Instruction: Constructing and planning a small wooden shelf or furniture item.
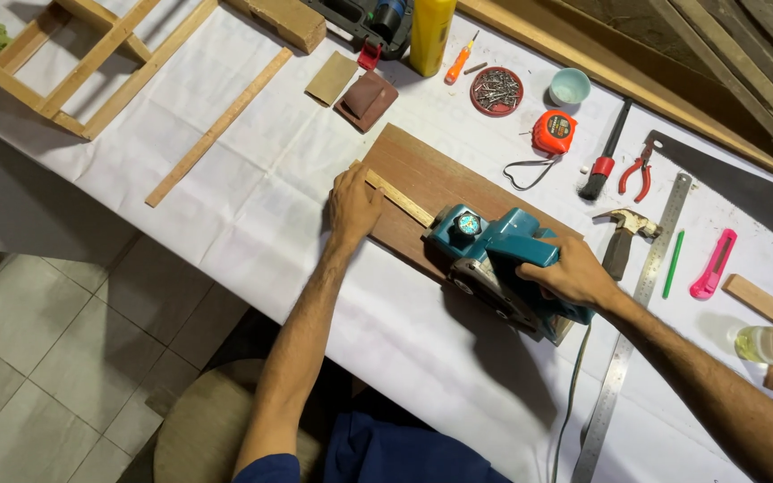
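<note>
A teal electric planer (494, 259) rides on a thin pale wood strip (400, 199) that lies along a reddish-brown board (422, 170) on the white-covered table (270, 188). My right hand (570, 275) is wrapped around the planer's handle. My left hand (352, 206) presses down on the strip's far end, fingers over the board's edge. The planer's grey cord (570, 402) hangs off the near table edge.
Right of the board lie an orange tape measure (553, 131), hammer (624, 237), steel ruler (641, 295), pliers (637, 170), brush (606, 152), green pencil (673, 264), pink cutter (714, 262) and saw (744, 188). A wooden frame (73, 63) and loose slat (216, 125) are at left.
</note>
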